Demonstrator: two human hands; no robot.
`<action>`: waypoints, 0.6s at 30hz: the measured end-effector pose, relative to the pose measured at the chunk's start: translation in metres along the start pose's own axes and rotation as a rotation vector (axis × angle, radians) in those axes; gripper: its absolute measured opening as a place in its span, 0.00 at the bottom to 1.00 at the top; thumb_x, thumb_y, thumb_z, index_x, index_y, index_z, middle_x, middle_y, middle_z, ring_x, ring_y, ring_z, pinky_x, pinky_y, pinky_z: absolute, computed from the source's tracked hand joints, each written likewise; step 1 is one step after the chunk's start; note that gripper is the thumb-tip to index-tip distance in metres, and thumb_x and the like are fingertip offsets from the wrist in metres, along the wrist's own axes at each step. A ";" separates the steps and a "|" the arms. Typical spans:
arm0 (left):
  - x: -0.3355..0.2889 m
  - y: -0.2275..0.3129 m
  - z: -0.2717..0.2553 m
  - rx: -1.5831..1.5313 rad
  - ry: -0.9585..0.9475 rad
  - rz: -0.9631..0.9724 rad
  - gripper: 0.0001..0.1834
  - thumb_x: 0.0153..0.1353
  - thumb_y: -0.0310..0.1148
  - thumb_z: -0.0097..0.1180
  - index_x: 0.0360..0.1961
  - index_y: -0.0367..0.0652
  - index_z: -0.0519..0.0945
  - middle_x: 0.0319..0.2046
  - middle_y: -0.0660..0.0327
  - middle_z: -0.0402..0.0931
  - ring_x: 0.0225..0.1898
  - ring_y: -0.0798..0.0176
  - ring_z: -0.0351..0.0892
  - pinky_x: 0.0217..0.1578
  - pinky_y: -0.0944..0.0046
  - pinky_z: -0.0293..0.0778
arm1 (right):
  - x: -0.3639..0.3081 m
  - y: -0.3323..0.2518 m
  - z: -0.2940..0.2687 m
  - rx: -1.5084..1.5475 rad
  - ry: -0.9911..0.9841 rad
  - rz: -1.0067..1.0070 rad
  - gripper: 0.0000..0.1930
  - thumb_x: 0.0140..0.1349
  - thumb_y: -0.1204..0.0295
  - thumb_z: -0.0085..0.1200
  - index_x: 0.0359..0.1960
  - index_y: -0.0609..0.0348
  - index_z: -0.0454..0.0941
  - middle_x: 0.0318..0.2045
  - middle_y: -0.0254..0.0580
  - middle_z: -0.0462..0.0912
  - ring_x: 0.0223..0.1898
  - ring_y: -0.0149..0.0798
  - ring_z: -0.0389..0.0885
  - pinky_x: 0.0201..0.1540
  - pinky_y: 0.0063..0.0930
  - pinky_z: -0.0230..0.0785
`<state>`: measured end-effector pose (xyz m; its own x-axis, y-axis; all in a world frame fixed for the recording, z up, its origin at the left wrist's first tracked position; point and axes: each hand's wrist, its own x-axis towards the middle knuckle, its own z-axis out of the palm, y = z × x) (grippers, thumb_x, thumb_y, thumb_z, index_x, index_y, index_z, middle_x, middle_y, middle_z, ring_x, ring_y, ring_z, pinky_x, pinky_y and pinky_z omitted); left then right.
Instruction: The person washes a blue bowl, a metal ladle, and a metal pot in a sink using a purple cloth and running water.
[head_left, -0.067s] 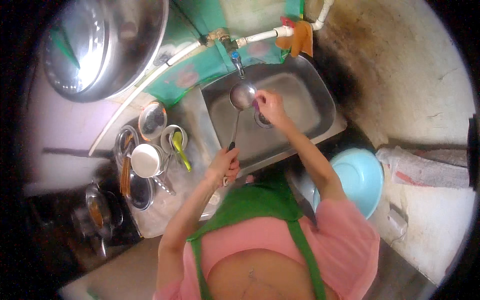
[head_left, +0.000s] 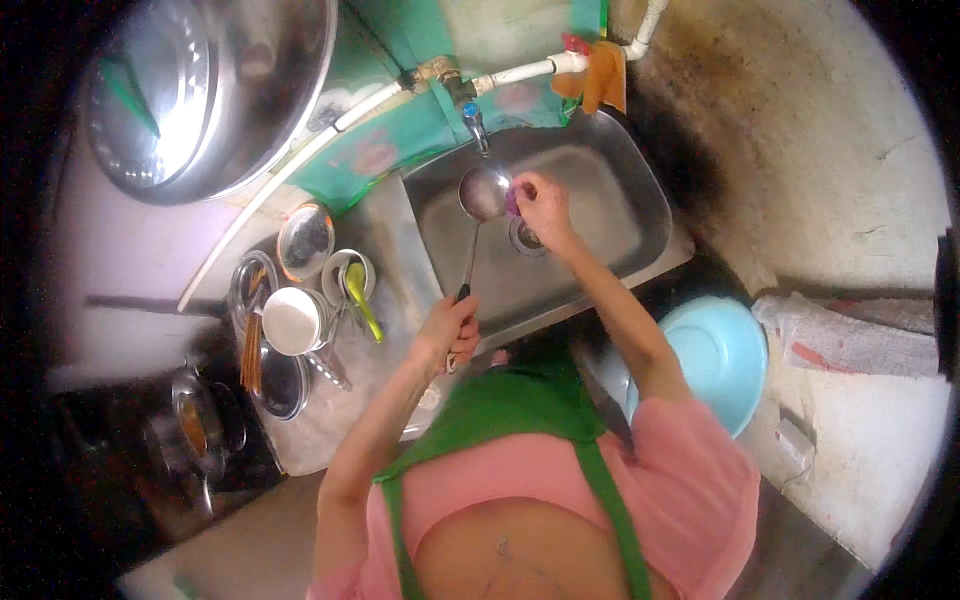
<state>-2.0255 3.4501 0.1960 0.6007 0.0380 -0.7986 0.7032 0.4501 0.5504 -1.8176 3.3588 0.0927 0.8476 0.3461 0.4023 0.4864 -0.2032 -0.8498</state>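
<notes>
Ladle (head_left: 484, 193) over sink (head_left: 598, 205); open space between right hand (head_left: 544, 211) and right rim (head_left: 661, 196).

Kitchen: metal sink (head_left: 625, 255) under tap (head_left: 474, 124), white bowls (head_left: 292, 321), chopsticks (head_left: 250, 355), ladle (head_left: 484, 192) alongside.

No readable text or labels

So this pale, stained-looking counter (head_left: 398, 285) is pretty crammed, with a round white bowl (head_left: 292, 322) on it, a white cup (head_left: 335, 273) just right of that bowl, a round, orange-edged, see-through-looking container (head_left: 305, 240) behind it, and a dark, round, shiny-rimmed dish (head_left: 283, 385) on its near side.
</notes>
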 end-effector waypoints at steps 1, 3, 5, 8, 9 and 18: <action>0.001 0.000 -0.001 0.000 0.002 0.001 0.13 0.58 0.38 0.44 0.22 0.46 0.58 0.09 0.68 0.52 0.05 0.72 0.51 0.04 0.70 0.49 | 0.003 -0.004 0.002 0.049 0.090 0.038 0.04 0.48 0.80 0.52 0.28 0.59 0.75 0.26 0.44 0.74 0.27 0.39 0.76 0.30 0.28 0.67; 0.005 -0.003 -0.002 -0.063 -0.037 -0.115 0.12 0.58 0.37 0.44 0.23 0.46 0.58 0.08 0.68 0.53 0.05 0.71 0.51 0.04 0.69 0.49 | 0.007 -0.017 0.017 0.014 0.131 -0.060 0.05 0.48 0.79 0.52 0.28 0.59 0.74 0.26 0.45 0.74 0.28 0.41 0.75 0.31 0.29 0.67; 0.004 -0.002 0.016 -0.061 -0.030 -0.074 0.12 0.59 0.38 0.44 0.23 0.47 0.59 0.09 0.68 0.54 0.05 0.72 0.51 0.04 0.70 0.49 | 0.015 -0.019 0.031 -0.154 0.190 -0.234 0.06 0.45 0.79 0.53 0.26 0.57 0.71 0.25 0.45 0.72 0.32 0.50 0.70 0.35 0.39 0.62; -0.001 -0.003 0.027 -0.007 0.029 -0.019 0.10 0.59 0.37 0.43 0.25 0.46 0.59 0.09 0.67 0.55 0.05 0.72 0.51 0.04 0.69 0.49 | -0.008 -0.029 0.047 -0.152 0.134 -0.144 0.07 0.44 0.78 0.54 0.26 0.57 0.71 0.24 0.45 0.72 0.31 0.50 0.70 0.34 0.39 0.61; -0.001 -0.003 0.029 0.056 0.067 -0.010 0.09 0.58 0.35 0.43 0.26 0.45 0.58 0.10 0.67 0.54 0.05 0.71 0.51 0.04 0.67 0.51 | -0.008 -0.028 0.052 -0.039 0.155 -0.273 0.06 0.43 0.78 0.55 0.24 0.57 0.72 0.23 0.43 0.72 0.29 0.46 0.71 0.32 0.36 0.63; 0.008 -0.005 0.010 0.247 0.108 0.060 0.07 0.57 0.34 0.43 0.29 0.47 0.58 0.11 0.68 0.54 0.05 0.72 0.51 0.04 0.68 0.48 | -0.014 -0.014 0.048 0.330 -0.297 0.096 0.06 0.49 0.83 0.50 0.27 0.59 0.75 0.24 0.36 0.75 0.31 0.32 0.75 0.32 0.26 0.68</action>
<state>-2.0205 3.4392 0.1898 0.6096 0.1585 -0.7767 0.7470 0.2132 0.6297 -1.8463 3.4010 0.0825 0.7641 0.5979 0.2422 0.2740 0.0390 -0.9609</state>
